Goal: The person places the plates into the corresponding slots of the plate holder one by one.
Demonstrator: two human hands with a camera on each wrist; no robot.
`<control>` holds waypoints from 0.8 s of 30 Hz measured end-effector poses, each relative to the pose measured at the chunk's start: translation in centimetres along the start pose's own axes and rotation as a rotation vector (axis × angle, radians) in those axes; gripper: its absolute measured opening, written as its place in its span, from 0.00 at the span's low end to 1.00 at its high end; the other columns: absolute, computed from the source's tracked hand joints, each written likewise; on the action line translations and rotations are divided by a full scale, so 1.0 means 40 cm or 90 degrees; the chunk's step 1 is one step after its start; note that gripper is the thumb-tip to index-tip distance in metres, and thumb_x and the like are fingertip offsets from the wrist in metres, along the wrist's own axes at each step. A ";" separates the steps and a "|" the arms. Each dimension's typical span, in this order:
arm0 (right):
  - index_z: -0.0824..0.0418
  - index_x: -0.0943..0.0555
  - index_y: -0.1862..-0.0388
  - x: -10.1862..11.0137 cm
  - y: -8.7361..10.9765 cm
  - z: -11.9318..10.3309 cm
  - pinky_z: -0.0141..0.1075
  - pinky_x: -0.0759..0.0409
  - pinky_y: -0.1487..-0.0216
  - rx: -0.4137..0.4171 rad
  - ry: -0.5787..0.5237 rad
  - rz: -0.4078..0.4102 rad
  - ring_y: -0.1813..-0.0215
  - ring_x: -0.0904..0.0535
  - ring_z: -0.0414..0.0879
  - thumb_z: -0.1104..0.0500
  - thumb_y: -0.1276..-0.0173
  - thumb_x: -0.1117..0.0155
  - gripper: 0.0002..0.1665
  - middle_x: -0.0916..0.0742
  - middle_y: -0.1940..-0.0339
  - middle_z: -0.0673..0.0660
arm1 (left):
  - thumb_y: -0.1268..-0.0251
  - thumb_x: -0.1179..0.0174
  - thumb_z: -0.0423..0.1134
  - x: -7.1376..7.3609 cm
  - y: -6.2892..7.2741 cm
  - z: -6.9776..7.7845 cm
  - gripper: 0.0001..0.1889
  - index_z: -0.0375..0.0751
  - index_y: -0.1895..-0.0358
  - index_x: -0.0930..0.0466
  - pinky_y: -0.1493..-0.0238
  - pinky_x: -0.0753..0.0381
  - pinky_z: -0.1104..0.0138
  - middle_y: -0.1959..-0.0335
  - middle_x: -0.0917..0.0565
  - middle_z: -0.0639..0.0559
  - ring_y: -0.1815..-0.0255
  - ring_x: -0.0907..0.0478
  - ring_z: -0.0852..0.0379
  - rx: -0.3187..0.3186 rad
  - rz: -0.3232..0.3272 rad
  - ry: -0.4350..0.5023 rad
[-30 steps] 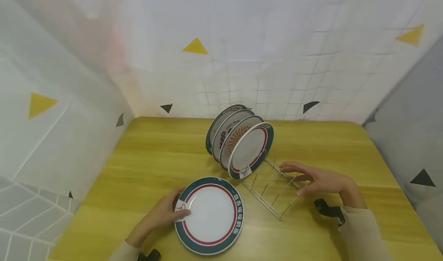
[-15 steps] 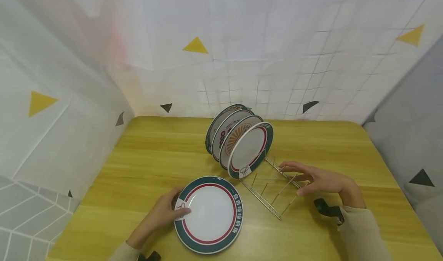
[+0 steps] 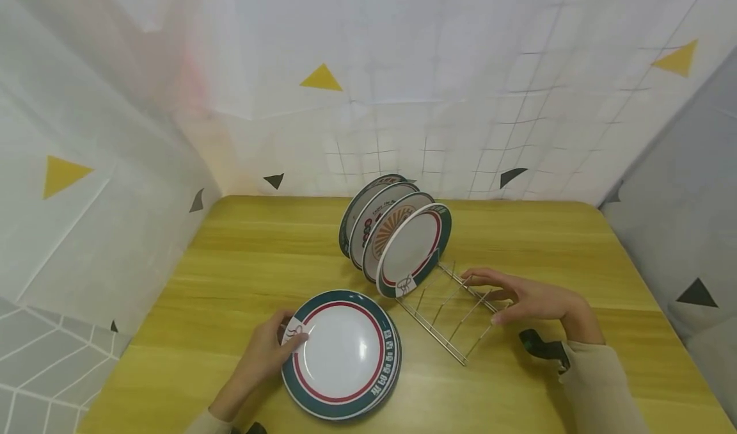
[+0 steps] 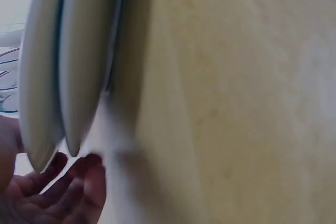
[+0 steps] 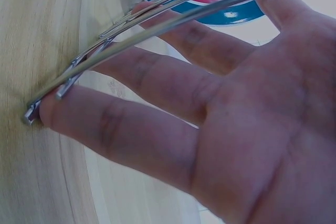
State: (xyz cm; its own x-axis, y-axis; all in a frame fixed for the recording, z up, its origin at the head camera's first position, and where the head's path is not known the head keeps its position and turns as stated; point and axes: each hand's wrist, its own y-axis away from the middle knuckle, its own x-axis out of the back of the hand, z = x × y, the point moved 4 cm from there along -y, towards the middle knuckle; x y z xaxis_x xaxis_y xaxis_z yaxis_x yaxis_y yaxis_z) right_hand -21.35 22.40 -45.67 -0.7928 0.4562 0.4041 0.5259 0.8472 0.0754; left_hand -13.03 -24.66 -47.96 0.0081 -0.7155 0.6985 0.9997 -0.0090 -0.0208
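Note:
A white plate [image 3: 342, 360] with a green rim and red ring lies over a small stack of plates at the table's front. My left hand [image 3: 261, 354] pinches its left edge, thumb on the rim and fingers beneath. In the left wrist view, this plate [image 4: 39, 77] tilts apart from another plate [image 4: 84, 66] at the near edge. Right of the stack stands a wire dish rack [image 3: 432, 328]. My right hand [image 3: 532, 299] holds its near right end, with wires between thumb and fingers [image 5: 121, 124]. Several plates [image 3: 411, 248] stand upright in the rack's far part.
The wooden table [image 3: 259, 242] is enclosed by pale sheets [image 3: 259, 133] at the back and sides. Bare wire slots of the rack lie between the upright plates and my right hand. A dark wrist strap [image 3: 541, 347] sits at the right sleeve.
The top plate has shifted slightly left with my left hand, exposing the rim of a plate below on the right. My right hand and the rack have stayed in place.

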 end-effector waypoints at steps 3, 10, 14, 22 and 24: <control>0.57 0.53 0.20 -0.001 -0.002 -0.002 0.48 0.28 0.36 -0.001 0.001 -0.003 0.25 0.40 0.60 0.69 0.32 0.40 0.48 0.45 0.22 0.67 | 0.43 0.30 0.35 0.017 0.006 0.011 0.21 0.40 0.46 0.23 0.64 0.21 0.71 0.61 0.18 0.54 0.64 0.24 0.59 -0.049 0.040 -0.010; 0.54 0.53 0.20 -0.001 -0.002 -0.005 0.47 0.27 0.37 -0.009 -0.001 0.001 0.29 0.42 0.74 0.69 0.32 0.40 0.48 0.44 0.22 0.67 | 0.42 0.31 0.33 0.037 0.016 0.035 0.22 0.40 0.45 0.26 0.63 0.16 0.69 0.59 0.13 0.46 0.61 0.16 0.55 -0.092 0.086 -0.030; 0.54 0.53 0.20 -0.003 0.000 -0.008 0.49 0.27 0.37 -0.005 0.001 0.000 0.29 0.42 0.75 0.69 0.32 0.40 0.48 0.44 0.22 0.67 | 0.44 0.29 0.34 0.037 0.018 0.041 0.25 0.40 0.43 0.27 0.67 0.15 0.69 0.57 0.12 0.42 0.61 0.14 0.51 -0.077 0.077 -0.025; 0.55 0.52 0.21 -0.005 -0.002 -0.010 0.51 0.26 0.39 -0.003 -0.008 0.003 0.30 0.39 0.73 0.68 0.31 0.40 0.46 0.43 0.23 0.69 | 0.47 0.27 0.33 0.075 0.016 0.073 0.36 0.57 0.34 0.30 0.75 0.17 0.70 0.65 0.18 0.45 0.71 0.17 0.58 -0.037 0.058 0.078; 0.54 0.51 0.21 -0.005 0.001 -0.009 0.51 0.27 0.37 -0.002 0.005 0.008 0.28 0.38 0.67 0.67 0.31 0.40 0.46 0.43 0.23 0.69 | 0.46 0.28 0.31 0.105 0.018 0.102 0.35 0.56 0.35 0.29 0.77 0.17 0.68 0.68 0.21 0.44 0.76 0.17 0.59 -0.056 0.071 0.114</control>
State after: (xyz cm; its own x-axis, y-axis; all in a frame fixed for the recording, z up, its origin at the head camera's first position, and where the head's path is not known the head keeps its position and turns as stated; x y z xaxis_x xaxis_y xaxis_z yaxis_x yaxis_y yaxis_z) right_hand -21.07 22.24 -45.41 -0.7839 0.4644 0.4122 0.5368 0.8405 0.0739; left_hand -12.19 -24.82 -42.13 0.1061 -0.8282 0.5503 0.9872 0.0213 -0.1581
